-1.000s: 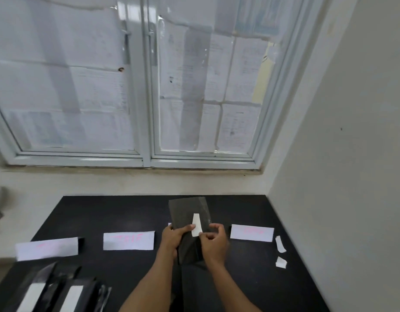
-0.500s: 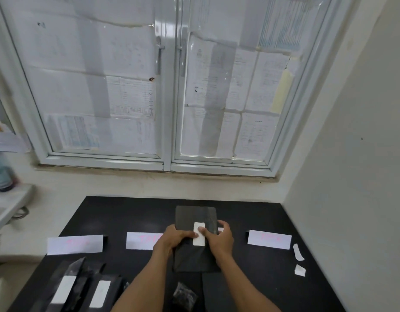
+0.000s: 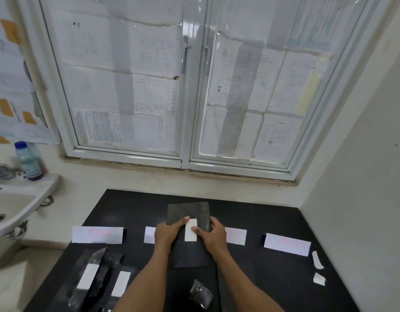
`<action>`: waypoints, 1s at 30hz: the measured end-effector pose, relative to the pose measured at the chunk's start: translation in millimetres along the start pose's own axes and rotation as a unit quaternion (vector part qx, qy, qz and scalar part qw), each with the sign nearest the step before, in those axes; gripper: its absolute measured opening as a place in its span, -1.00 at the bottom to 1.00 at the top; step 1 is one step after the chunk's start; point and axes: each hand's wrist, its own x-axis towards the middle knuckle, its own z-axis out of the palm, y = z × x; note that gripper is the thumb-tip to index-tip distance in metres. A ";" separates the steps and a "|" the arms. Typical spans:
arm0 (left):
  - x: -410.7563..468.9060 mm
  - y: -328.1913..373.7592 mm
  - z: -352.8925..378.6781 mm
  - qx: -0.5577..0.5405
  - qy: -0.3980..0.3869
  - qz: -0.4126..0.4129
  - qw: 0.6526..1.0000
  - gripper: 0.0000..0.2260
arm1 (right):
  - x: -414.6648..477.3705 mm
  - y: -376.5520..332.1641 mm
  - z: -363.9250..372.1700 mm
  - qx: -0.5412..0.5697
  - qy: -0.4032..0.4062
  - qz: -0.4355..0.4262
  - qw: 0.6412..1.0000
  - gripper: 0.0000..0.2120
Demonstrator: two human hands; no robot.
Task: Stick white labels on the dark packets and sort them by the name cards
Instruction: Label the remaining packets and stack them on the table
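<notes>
A dark packet (image 3: 194, 212) is held over the middle of the black table (image 3: 273, 289), tilted up toward me. A white label (image 3: 190, 233) lies upright on its face. My left hand (image 3: 166, 234) grips the packet's left edge, its thumb at the label's upper left corner. My right hand (image 3: 214, 235) holds the right edge, and its thumb presses on the label's right side. Several white name cards with faint pink writing stand in a row: far left (image 3: 97, 234), second (image 3: 149, 235) and third (image 3: 237, 237) partly behind my hands, far right (image 3: 287, 244).
Two labelled dark packets (image 3: 88, 278) (image 3: 121, 283) lie at the table's front left. A small crumpled dark packet (image 3: 201, 294) sits between my forearms. Two white paper scraps (image 3: 317, 260) (image 3: 319, 278) lie near the right wall. A sink (image 3: 14, 210) and bottle (image 3: 29, 161) stand left.
The label was tilted and pinched at the packet by my right hand; now it lies straight on the packet's face under my thumb. My view has swung left, bringing the sink in.
</notes>
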 end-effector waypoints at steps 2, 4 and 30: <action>4.9 -1.4 -7.8 0.028 0.041 -0.002 0.999 -0.42 | -0.7 2.6 2.8 0.024 -0.065 0.008 0.998 -0.45; 9.8 -5.6 -12.6 0.050 0.065 -0.006 0.997 -0.38 | -0.2 5.0 6.5 0.038 -0.110 0.012 0.993 -0.16; 51.8 -56.9 -136.2 0.251 -0.093 -0.074 0.961 -0.10 | -19.3 68.8 138.2 -0.105 -0.232 0.095 0.962 -0.31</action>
